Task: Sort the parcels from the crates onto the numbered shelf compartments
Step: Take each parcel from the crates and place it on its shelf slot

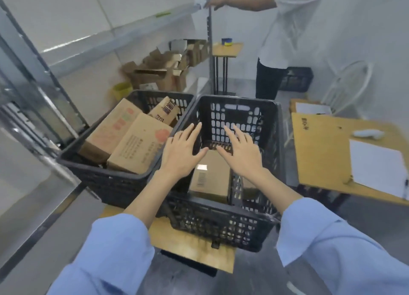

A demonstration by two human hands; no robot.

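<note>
The right crate is open on top, with lots of room above the box lying low inside. Its tall walls block the sides. The left crate is nearly full of boxes. A small box may sit by the right wall, but it is hard to see. A desk stands close on the right.

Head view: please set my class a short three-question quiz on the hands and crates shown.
1. True or false: the left hand is a closed fist.
2. Which holds more parcels? A: left crate. B: right crate.
3. Fill in: the right hand hovers above the ___ crate.
Key: 1 false; 2 A; 3 right.
</note>
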